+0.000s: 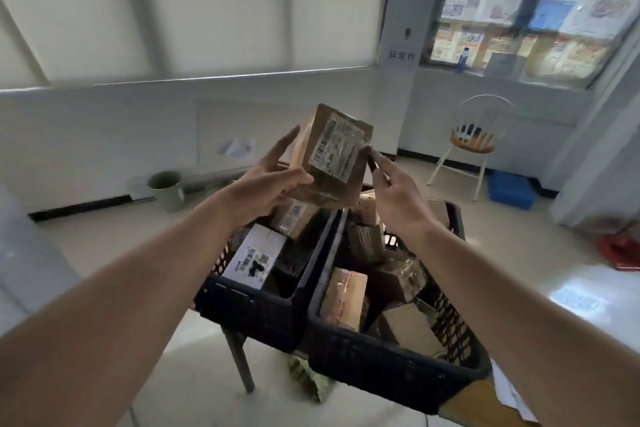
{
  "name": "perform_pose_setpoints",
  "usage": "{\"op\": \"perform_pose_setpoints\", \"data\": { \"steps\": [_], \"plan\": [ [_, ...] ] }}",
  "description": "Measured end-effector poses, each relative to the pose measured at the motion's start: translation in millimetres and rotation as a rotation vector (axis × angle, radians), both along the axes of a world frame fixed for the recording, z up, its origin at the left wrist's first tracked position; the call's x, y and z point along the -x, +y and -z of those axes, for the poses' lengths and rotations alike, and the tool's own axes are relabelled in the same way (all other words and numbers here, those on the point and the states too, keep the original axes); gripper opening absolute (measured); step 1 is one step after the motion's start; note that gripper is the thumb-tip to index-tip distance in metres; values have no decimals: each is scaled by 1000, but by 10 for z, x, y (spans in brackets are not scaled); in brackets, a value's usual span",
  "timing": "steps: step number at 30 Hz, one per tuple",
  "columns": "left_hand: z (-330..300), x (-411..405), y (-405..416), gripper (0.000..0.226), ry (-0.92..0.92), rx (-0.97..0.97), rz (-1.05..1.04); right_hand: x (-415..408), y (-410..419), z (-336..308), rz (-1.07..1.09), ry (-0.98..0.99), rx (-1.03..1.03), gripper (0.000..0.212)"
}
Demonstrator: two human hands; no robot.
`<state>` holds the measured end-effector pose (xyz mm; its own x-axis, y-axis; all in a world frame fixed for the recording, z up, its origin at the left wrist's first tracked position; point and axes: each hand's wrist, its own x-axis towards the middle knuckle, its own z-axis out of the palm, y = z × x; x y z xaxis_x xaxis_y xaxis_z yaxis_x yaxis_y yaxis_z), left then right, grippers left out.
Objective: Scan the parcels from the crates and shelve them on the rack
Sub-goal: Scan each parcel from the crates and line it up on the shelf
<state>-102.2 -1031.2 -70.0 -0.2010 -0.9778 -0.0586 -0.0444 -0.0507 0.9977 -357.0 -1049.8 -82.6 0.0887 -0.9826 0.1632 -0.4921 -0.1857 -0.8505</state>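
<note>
Your left hand (273,184) holds the brown cardboard parcel (332,156) raised above the crates, thumb curled across its front face just beside the white shipping label (334,149), fingers extended behind the box. The label side faces you and the parcel is tilted.

Your right hand (394,194) pinches a small dark object (372,161), which may be a pen or a scanner; which one cannot be determined. Its tip touches the parcel's right edge.

Below the parcel, two black perforated plastic crates stand side by side, touching: the left crate (256,305) and the right crate (398,364). Both rest on a metal-legged stand (239,360). The left crate contains a white carton with printed labels (256,256) and further brown boxes. The right crate contains several brown taped parcels (344,298).

Against the far wall stand a pale green bucket (166,189) and a white wire chair with a wooden seat (472,146); a blue plastic bin (510,189) sits just beside the chair.
</note>
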Motion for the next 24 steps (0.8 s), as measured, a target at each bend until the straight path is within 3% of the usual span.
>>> {"op": "perform_pose_setpoints", "data": {
  "steps": [6,13,24],
  "plan": [
    [-100,69,623,111,-20,67,-145,-280,41,-94,-148,-138,154,44],
    [-328,-62,1610,104,-101,134,-431,-755,643,-275,-341,-211,380,52],
    [-569,-589,3880,99,-223,304,-947,-1965,2181,-600,-831,-353,431,51]
  ]
}}
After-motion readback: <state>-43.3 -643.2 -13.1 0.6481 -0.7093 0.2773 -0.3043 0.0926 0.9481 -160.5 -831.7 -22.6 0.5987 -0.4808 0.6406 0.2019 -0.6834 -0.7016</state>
